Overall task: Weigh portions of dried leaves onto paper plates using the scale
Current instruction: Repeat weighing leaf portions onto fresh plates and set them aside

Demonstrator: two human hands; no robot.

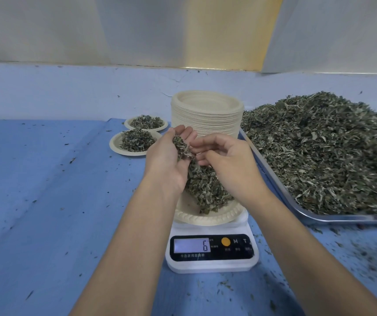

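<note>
A white digital scale [212,258] stands at the centre and its display reads 6. On it rests a paper plate [208,217] with a mound of dried leaves [205,190]. My left hand [167,165] is cupped above the plate, palm up, with dried leaves lying in it. Beside it, my right hand [230,160] has its fingers curled, and the fingertips touch the leaves in the left palm. Leaves trail from the hands down to the mound.
A tall stack of paper plates [205,112] stands behind the scale. Two filled plates [135,142] [146,123] lie to its left. A metal tray [319,215] heaped with dried leaves [324,151] fills the right side. Leaf crumbs dot the blue cloth [46,190].
</note>
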